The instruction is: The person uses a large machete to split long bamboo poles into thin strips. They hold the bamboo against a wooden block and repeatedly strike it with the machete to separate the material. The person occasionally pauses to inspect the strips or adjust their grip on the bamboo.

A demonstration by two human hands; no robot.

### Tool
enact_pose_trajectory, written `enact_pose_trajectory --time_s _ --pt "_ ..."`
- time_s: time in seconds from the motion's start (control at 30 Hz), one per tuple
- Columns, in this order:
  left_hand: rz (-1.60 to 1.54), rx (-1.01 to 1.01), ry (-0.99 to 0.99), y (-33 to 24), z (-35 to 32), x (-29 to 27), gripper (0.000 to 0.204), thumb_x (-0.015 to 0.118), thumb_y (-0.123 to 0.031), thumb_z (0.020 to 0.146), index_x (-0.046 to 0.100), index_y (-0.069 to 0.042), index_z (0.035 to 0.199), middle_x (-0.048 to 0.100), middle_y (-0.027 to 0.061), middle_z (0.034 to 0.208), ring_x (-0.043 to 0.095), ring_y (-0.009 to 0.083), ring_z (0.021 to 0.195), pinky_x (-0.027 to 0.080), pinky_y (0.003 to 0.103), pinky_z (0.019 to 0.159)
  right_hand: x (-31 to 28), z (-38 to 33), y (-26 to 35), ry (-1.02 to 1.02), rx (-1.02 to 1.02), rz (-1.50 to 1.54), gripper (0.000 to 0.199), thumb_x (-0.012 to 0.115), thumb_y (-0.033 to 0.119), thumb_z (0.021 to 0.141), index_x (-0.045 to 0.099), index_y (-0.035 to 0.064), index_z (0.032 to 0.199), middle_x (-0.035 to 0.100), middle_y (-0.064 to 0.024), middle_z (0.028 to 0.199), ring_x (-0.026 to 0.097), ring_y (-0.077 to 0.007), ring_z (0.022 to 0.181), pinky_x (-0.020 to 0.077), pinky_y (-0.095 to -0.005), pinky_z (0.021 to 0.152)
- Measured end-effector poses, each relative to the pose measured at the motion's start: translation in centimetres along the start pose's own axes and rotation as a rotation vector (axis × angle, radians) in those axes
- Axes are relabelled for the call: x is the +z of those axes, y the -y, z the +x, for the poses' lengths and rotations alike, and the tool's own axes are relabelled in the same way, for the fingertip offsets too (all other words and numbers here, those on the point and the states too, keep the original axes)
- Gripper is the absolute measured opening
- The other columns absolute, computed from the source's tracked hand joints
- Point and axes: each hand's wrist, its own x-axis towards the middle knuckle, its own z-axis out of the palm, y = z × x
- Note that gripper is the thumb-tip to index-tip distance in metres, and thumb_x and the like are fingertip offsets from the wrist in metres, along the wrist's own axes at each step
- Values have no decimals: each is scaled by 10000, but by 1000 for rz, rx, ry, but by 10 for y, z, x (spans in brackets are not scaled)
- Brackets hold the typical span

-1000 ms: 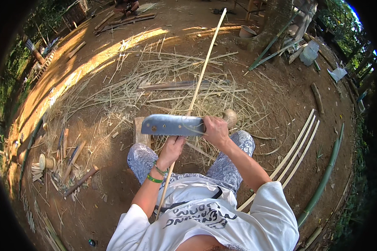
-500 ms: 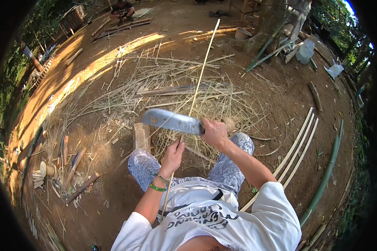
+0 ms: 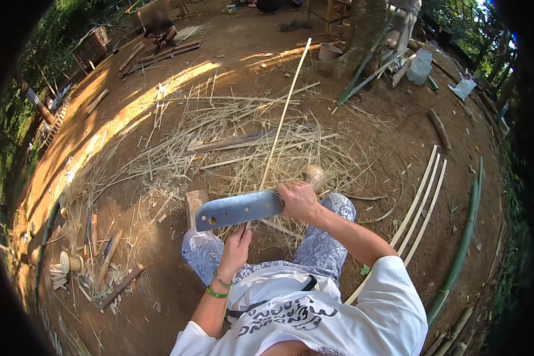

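My right hand (image 3: 298, 200) is closed round the handle of a broad-bladed machete (image 3: 240, 210). Its wide grey blade points left and lies across a long, thin bamboo strip (image 3: 286, 110). My left hand (image 3: 236, 248) grips the strip just below the blade, between my knees. From there the strip runs up and away over the pile of shavings. The blade covers a short stretch of it, so where edge and strip meet is hidden. A rounded wooden knob (image 3: 313, 176) shows just beyond my right hand.
Bamboo shavings (image 3: 237, 130) cover the ground ahead. A wood block (image 3: 196, 204) stands by my left knee. Pale strips (image 3: 421, 199) and a green bamboo pole (image 3: 464, 249) lie at right. Tools and a spool (image 3: 71, 262) lie at left. A person (image 3: 160, 32) sits far off.
The machete has come down and nearer to my body along the strip, its blade now just above my left hand. My left hand has shifted slightly left and nearer, still gripping the strip.
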Motion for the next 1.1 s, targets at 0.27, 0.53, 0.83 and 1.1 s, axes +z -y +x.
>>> enact_pose_trajectory --time_s 0.27,0.53,0.83,1.1 --pt "96 -135 60 9 -94 -24 403 523 -194 1032 555 -11 1389 540 -8 710 480 73 640 417 269 568 -52 53 -138 139 601 -322 187 709 170 735 643 37 848 679 -125 693 695 -240 635 557 -375 577" --pt "-425 -632 349 17 -147 -58 431 419 -269 1094 507 -30 1441 343 -80 691 290 27 561 269 200 495 -129 45 -266 -142 1009 -557 393 740 381 773 744 33 957 742 -193 864 730 -358 830 572 -461 771" --pt "-636 -570 546 -2 -59 -31 570 374 -402 1097 407 17 1482 353 -69 693 287 28 546 269 192 483 -70 -7 -46 -39 750 -74 166 738 179 714 655 75 813 650 -100 643 645 -264 589 484 -433 614" --pt "-673 -523 511 -34 -16 -5 569 369 -420 1095 429 13 1459 336 -73 680 273 16 536 248 177 471 -41 -50 50 -27 390 24 275 730 91 570 567 77 790 625 -87 709 641 -287 672 515 -395 620"
